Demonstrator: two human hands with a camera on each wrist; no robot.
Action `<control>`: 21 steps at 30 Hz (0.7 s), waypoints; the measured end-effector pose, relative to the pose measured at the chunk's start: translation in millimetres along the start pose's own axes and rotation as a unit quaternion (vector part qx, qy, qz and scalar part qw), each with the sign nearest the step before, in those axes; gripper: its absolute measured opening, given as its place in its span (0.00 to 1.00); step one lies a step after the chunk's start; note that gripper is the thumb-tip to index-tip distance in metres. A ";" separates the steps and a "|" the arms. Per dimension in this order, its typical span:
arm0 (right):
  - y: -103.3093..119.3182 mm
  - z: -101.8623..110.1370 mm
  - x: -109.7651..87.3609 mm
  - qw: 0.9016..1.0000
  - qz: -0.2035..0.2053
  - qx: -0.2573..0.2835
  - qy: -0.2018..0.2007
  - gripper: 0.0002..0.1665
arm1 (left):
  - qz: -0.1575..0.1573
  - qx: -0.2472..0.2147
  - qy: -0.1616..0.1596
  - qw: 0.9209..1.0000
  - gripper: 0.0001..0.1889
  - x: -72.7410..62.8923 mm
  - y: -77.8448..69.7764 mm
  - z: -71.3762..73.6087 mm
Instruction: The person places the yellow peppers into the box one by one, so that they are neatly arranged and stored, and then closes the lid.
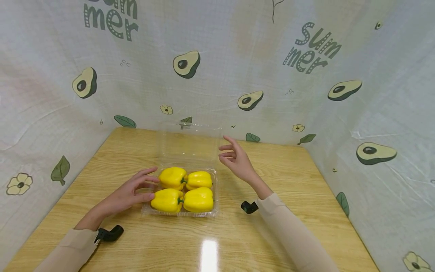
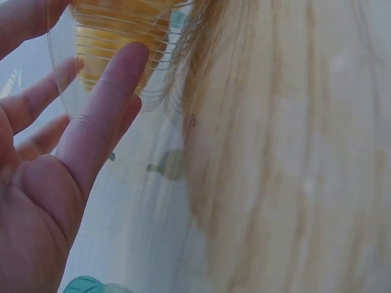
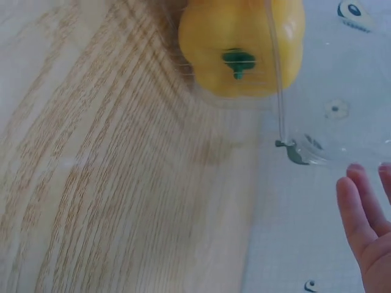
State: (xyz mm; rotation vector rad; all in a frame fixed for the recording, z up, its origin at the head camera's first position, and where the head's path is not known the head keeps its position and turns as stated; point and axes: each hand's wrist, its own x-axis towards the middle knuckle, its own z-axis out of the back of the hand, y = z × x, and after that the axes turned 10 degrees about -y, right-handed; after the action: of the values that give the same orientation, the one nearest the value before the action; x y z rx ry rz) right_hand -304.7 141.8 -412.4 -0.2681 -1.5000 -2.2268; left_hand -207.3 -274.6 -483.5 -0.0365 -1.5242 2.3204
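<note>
A clear plastic clamshell box (image 1: 215, 189) sits on the table with its transparent lid (image 1: 190, 147) raised at the back. Several yellow bell peppers (image 1: 198, 199) with green stems fill the base in two rows. My left hand (image 1: 127, 193) is at the box's left side, its fingers spread and the thumb close to the front left pepper (image 1: 164, 200). The left wrist view shows those fingers along the ribbed wall (image 2: 160, 73). Beside the lid's right edge, my right hand (image 1: 239, 160) has loosely bent fingers and holds nothing. A pepper (image 3: 244, 30) shows through the plastic in the right wrist view.
The box stands on a wood-grain table (image 1: 278, 226). A pale cloth (image 1: 217, 68) printed with avocados, leaves and flowers encloses the back and both sides. Black wrist mounts (image 1: 249, 207) stick out from both sleeves.
</note>
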 end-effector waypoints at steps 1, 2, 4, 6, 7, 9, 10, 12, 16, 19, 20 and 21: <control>0.8 1.5 -1.4 1.000 -0.005 0.005 0.007 0.46 | 0.001 0.000 -0.001 1.000 0.32 0.0 -0.3 -0.3; 2.2 2.8 -2.5 1.000 -0.009 0.010 0.015 0.45 | 0.000 0.002 -0.001 1.000 0.30 -0.1 -0.9 -0.6; 4.9 5.7 -4.5 0.999 -0.021 0.026 0.031 0.45 | -0.002 0.005 -0.002 1.000 0.29 -0.3 -1.6 -0.9; 8.2 8.2 -6.5 0.998 -0.028 0.037 0.045 0.44 | -0.006 0.005 -0.003 1.000 0.31 0.0 -2.4 -1.0; 9.8 9.2 -7.4 0.997 -0.031 0.042 0.051 0.44 | -0.006 0.006 -0.004 1.000 0.31 0.0 -2.5 -1.0; 12.8 11.3 -9.9 0.996 -0.030 0.051 0.062 0.44 | -0.013 0.007 -0.004 1.000 0.29 0.0 -2.2 -0.9; 14.5 12.2 -11.3 0.996 -0.030 0.055 0.068 0.43 | -0.017 0.008 -0.002 1.000 0.28 -0.1 -2.2 -0.9; 17.5 13.9 -14.0 0.995 -0.028 0.063 0.076 0.43 | -0.021 0.009 -0.002 1.000 0.24 -0.5 -2.0 -1.2; 21.9 16.9 -20.0 0.993 -0.024 0.074 0.089 0.42 | -0.027 0.010 -0.001 1.000 0.22 -1.0 -1.0 -1.4; 22.4 19.1 -24.3 0.993 -0.012 0.068 0.098 0.41 | -0.027 0.014 -0.003 1.000 0.22 -0.9 -0.7 -1.6; 22.0 19.8 -25.6 0.993 -0.008 0.064 0.101 0.40 | -0.027 0.014 -0.003 1.000 0.22 -0.9 -0.7 -1.7; 21.6 20.6 -26.8 0.993 -0.004 0.061 0.103 0.40 | -0.027 0.015 -0.003 1.000 0.22 -0.9 -0.7 -1.7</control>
State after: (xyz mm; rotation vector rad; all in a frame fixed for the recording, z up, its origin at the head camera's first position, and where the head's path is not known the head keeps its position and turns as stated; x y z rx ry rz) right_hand -272.8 160.5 -397.0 0.0068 -1.5185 -2.0867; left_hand -205.9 -273.1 -483.8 0.0191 -1.4755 2.3030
